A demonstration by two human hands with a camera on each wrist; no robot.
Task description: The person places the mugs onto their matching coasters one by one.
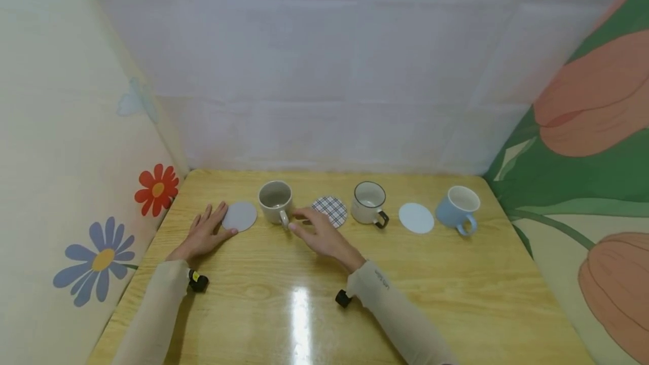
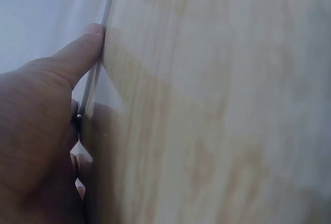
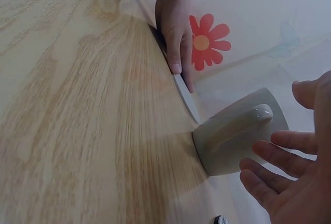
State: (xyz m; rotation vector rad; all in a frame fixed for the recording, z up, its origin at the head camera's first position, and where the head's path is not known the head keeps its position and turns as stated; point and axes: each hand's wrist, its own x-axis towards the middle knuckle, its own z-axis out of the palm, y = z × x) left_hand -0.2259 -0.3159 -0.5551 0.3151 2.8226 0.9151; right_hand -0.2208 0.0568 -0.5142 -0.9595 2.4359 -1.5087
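Observation:
A plain grey round coaster (image 1: 240, 216) lies flat on the table at the left. My left hand (image 1: 204, 235) rests at its left side with fingers extended, the thumb touching its near edge. In the left wrist view that thumb (image 2: 83, 50) lies along the thin coaster rim. Just right of this coaster stands an upright grey mug (image 1: 275, 201), its handle facing the near side. My right hand (image 1: 320, 234) hovers beside the mug's handle, fingers spread and slightly bent. In the right wrist view the fingers (image 3: 284, 159) overlap the mug; whether they touch it I cannot tell.
Further right along the row are a checked coaster (image 1: 332, 211), a white mug with a dark rim and handle (image 1: 368, 204), a pale round coaster (image 1: 416, 218) and a light blue mug (image 1: 456, 210). A white cloth backdrop (image 1: 324, 72) hangs behind the wooden table (image 1: 253, 297).

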